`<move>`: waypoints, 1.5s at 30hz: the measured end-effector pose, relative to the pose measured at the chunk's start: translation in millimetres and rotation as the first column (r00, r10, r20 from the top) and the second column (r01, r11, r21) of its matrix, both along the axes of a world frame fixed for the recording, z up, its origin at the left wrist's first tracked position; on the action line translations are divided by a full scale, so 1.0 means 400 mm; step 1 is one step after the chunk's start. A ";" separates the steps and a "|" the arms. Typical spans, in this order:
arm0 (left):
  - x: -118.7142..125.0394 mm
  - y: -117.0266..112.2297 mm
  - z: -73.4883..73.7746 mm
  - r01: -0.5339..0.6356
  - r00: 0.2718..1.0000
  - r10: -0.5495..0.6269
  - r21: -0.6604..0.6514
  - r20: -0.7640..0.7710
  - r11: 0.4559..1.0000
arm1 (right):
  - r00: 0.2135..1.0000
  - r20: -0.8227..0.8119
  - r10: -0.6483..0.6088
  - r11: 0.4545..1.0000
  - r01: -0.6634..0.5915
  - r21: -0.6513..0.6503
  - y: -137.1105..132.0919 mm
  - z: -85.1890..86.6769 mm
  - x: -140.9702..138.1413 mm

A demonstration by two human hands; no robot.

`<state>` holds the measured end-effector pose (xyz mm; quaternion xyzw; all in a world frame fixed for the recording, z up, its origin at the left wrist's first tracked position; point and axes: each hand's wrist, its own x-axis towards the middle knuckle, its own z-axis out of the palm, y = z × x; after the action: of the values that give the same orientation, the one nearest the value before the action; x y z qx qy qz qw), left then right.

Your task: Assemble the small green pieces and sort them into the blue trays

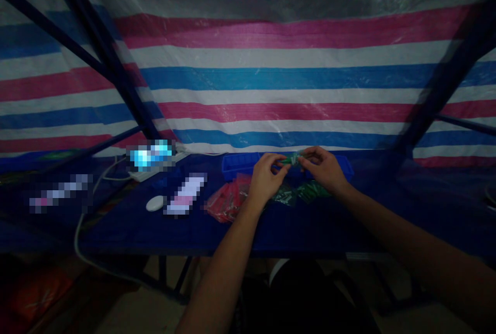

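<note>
"How are the hands placed?"

"Both are pinched nearly closed. The left hand (267, 176) has thumb and fingers on the left end of a small green item (289, 160); the right hand (325, 168) grips its paler right end."

"And where is that item?"

"Held up between the two hands, in front of the blue tray (233, 167) on the worktop (132, 228)."

"What's hard to make out?"

"What the item is, for one: fingers cover part of it and the light is dim. The hands hide the tray's middle, so I can't tell what it contains. The left wrist partly covers the red plastic bag (227, 200). Green pieces (310, 191) lie below the hands, too dark to sort out. Both forearms run out of view."
</note>
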<state>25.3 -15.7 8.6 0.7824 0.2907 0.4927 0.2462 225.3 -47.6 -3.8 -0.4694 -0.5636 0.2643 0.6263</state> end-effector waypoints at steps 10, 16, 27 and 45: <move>-0.002 0.005 -0.013 0.148 0.987 -0.151 -0.060 -0.051 0.987 | 0.965 -0.107 0.238 0.962 -0.249 -0.108 -0.019 0.015 -0.015; -0.009 0.000 0.000 0.070 0.995 -0.072 -0.018 -0.067 0.997 | 0.962 -0.088 0.259 0.957 -0.268 -0.110 -0.025 0.028 -0.016; 0.000 0.017 -0.015 0.125 0.991 -0.114 -0.182 0.070 0.975 | 0.986 0.026 0.163 0.984 -0.161 -0.075 0.003 -0.013 -0.008; -0.004 0.006 -0.007 0.018 0.993 -0.014 0.033 -0.118 0.999 | 0.973 -0.057 0.223 0.969 -0.228 -0.096 -0.018 0.008 -0.026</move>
<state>23.5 -13.3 6.0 0.8166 0.2900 0.4484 0.2191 214.7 -54.7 -0.5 -0.4272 -0.5845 0.3729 0.5803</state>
